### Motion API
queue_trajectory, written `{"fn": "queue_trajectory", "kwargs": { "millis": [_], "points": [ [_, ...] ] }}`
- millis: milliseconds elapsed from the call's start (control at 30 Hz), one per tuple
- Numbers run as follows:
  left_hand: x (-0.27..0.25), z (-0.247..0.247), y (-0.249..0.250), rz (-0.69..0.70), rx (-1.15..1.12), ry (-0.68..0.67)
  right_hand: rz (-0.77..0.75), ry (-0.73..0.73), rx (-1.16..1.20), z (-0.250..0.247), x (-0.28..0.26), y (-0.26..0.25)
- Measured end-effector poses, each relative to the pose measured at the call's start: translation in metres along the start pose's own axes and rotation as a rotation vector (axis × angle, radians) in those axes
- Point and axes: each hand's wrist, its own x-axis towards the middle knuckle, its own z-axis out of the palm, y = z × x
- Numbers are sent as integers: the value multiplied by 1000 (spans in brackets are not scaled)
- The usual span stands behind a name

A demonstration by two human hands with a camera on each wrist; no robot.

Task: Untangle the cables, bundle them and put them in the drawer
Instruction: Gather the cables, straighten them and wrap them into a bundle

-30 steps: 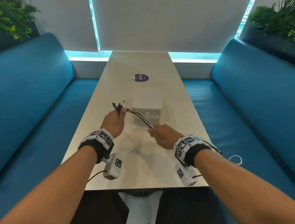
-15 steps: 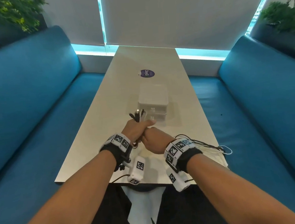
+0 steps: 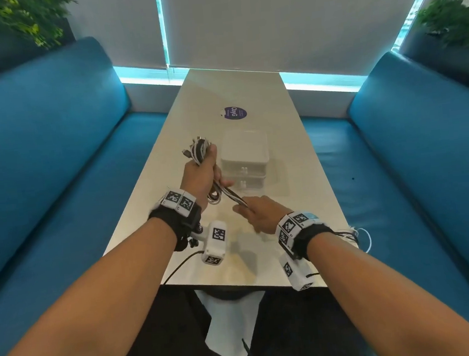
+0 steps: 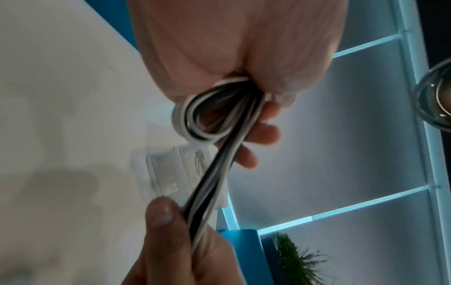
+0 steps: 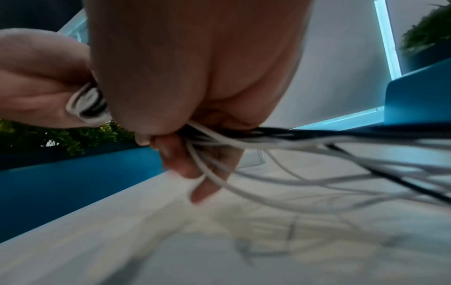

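Note:
My left hand (image 3: 203, 172) grips a folded bundle of black and white cables (image 3: 200, 149) above the table, plugs sticking out above the fist and a loop (image 4: 195, 117) below it. The strands (image 4: 209, 185) run down to my right hand (image 3: 259, 212), which pinches them between thumb and fingers. Behind my right hand the loose cable tails (image 5: 329, 154) trail toward the table's right edge (image 3: 357, 235). A small white drawer unit (image 3: 244, 160) with two shut drawers stands just beyond my hands.
The long beige table (image 3: 237, 92) runs between two blue benches (image 3: 41, 155), (image 3: 423, 144). A round purple sticker (image 3: 235, 112) lies beyond the drawer unit. Plants stand behind both benches.
My hands, pressed together half a second ago, have drawn apart: the left has risen with the bundle and the right has slid down the strands.

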Motion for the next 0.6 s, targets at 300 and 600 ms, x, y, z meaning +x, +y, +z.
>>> {"fn": "queue_trajectory", "kwargs": {
  "millis": [300,600],
  "points": [
    [-6,6,-9,-37,160,47,-37,-16,-52,9,-5,1],
    [-12,7,-9,-24,252,-59,29,-43,-72,6,-7,10]
  ]
}}
